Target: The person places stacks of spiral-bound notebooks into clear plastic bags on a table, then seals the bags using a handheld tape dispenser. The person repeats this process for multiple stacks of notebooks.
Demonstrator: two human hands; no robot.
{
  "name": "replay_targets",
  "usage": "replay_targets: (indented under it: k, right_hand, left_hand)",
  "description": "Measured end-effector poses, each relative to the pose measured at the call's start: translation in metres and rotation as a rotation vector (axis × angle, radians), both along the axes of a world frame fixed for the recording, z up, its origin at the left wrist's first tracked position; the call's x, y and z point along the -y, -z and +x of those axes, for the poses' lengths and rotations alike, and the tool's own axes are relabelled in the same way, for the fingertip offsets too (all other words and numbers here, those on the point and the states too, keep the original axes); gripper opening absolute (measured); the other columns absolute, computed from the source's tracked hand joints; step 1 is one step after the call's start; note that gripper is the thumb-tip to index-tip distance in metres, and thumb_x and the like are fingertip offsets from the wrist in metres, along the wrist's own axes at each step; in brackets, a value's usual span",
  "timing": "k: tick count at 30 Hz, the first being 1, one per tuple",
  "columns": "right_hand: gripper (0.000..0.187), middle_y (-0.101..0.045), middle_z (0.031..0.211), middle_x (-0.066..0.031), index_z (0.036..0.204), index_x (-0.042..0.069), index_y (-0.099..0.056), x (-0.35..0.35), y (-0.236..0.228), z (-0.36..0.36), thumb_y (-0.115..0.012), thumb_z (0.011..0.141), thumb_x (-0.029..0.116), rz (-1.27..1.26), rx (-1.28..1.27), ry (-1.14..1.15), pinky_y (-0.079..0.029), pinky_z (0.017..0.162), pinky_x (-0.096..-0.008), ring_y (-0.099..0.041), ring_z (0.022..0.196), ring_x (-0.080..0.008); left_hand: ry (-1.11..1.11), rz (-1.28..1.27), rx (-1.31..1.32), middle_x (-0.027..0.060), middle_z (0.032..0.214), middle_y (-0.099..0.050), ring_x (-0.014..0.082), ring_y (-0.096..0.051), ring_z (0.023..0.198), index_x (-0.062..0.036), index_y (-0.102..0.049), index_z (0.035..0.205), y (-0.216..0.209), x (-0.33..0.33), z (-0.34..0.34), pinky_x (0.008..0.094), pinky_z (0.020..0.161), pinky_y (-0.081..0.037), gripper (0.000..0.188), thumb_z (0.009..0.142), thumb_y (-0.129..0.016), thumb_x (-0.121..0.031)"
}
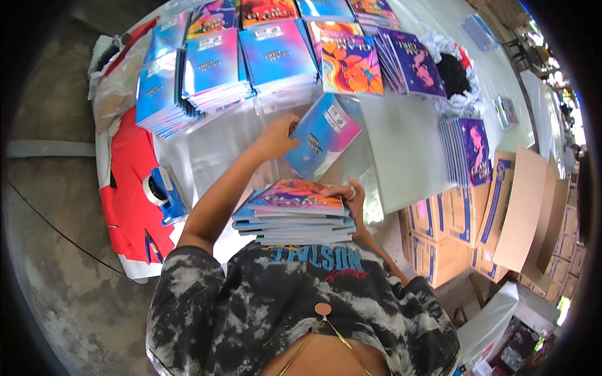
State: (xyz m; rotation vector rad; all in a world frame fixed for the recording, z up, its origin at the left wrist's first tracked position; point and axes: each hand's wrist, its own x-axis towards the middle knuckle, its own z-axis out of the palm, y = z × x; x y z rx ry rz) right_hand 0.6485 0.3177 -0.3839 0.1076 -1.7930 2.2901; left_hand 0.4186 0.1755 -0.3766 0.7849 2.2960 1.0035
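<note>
My left hand (pixel 279 135) grips a blue-and-pink spiral notebook (pixel 323 139) by its coil edge, tilted above the plastic-covered table. Against my chest rests a thick stack of notebooks (pixel 291 216), with a bright orange-and-pink cover on top. My right hand (pixel 353 198), a ring on one finger, holds this stack at its right side; part of the hand is hidden behind it. Just beyond the held notebook stand piles of blue spiral notebooks (pixel 279 53) and an orange illustrated notebook (pixel 352 66).
Purple notebooks (pixel 414 66) lie at the far right of the piles, and another purple stack (pixel 464 150) stands nearer. A blue tape dispenser (pixel 166 195) and pens (pixel 149 245) sit by red material (pixel 128 188) at left. Cardboard boxes (pixel 439 216) stand at right.
</note>
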Motion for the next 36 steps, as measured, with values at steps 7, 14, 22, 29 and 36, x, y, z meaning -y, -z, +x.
replay_targets:
  k: [7, 14, 22, 29, 36]
  right_hand:
    - [0.061, -0.051, 0.109, -0.0168, 0.107, 0.002, -0.054, -0.012, -0.007, -0.010, -0.077, 0.057, 0.028, 0.297, -0.032, -0.057, -0.037, 0.093, -0.0352, -0.049, 0.107, -0.0278]
    - [0.062, -0.037, 0.131, -0.0223, 0.106, 0.005, -0.055, -0.004, -0.012, -0.018, -0.077, 0.058, 0.039, 0.438, -0.108, 0.134, -0.022, 0.103, -0.0415, -0.031, 0.126, -0.0309]
    - [0.081, -0.046, 0.109, -0.0061, 0.114, 0.003, -0.045, -0.007, 0.002, -0.018, -0.084, 0.051, 0.035, -0.089, 0.133, -0.005, -0.040, 0.090, -0.0325, -0.048, 0.103, -0.0180]
    - [0.082, -0.048, 0.107, -0.0046, 0.116, 0.003, -0.044, -0.014, 0.010, -0.020, -0.087, 0.049, 0.022, -0.102, 0.151, -0.088, -0.042, 0.088, -0.0302, -0.050, 0.099, -0.0160]
    - [0.090, -0.049, 0.106, -0.0051, 0.118, 0.002, -0.044, -0.016, 0.009, -0.019, -0.086, 0.048, 0.040, 0.036, 0.135, -0.149, -0.041, 0.084, -0.0291, -0.049, 0.096, -0.0147]
  left_hand:
    - [0.012, 0.366, -0.458, 0.0109, 0.096, -0.065, 0.0201, -0.064, 0.082, -0.0058, -0.056, 0.112, -0.159, 0.035, 0.050, 0.0283, 0.068, -0.050, 0.039, 0.075, -0.065, 0.001]
    - [0.132, 0.323, 0.161, 0.0107, 0.098, -0.066, 0.0188, -0.064, 0.089, -0.0057, -0.054, 0.113, -0.145, 0.023, 0.073, 0.0292, 0.078, -0.049, 0.042, 0.075, -0.070, -0.005]
    - [0.195, 0.647, 0.386, 0.0155, 0.135, -0.039, 0.0273, -0.033, 0.129, -0.0040, -0.031, 0.137, -0.112, 0.099, 0.044, 0.0381, 0.107, -0.021, 0.107, 0.057, -0.076, -0.059]
    - [-0.194, 0.778, 0.692, 0.0176, 0.142, -0.028, 0.0286, -0.026, 0.132, -0.0046, -0.014, 0.143, -0.057, 0.126, 0.113, 0.0376, 0.108, -0.016, 0.140, 0.036, -0.077, -0.070]
    - [-0.282, 0.839, 0.308, 0.0222, 0.145, -0.016, 0.0336, -0.017, 0.135, -0.0014, -0.010, 0.142, -0.040, 0.102, 0.145, 0.0422, 0.109, -0.017, 0.151, 0.026, -0.069, -0.077]
